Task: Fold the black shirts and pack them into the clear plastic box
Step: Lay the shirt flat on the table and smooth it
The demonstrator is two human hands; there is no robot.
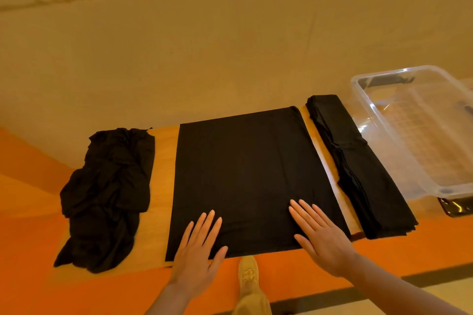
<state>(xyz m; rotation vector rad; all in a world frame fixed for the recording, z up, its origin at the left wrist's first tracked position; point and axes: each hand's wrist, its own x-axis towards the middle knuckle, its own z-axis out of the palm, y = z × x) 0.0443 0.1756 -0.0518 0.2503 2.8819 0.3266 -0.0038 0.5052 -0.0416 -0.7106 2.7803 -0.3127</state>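
Head view: left hand (197, 245) and right hand (320, 235) lie flat, fingers straight, on spread shirt (245, 176), likely smoothing it. Folded stack (358, 163) just right of it; clear box (419, 133) beyond; unfolded heap (107, 194) left.

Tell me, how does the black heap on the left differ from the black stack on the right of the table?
The crumpled pile is wrinkled and irregular, while the folded stack is a neat long rectangle of flat layers. The pile lies far from the clear plastic box; the stack lies right beside it. Neither is touched: the left hand and right hand press a third spread shirt. Both are black cloth on the table.
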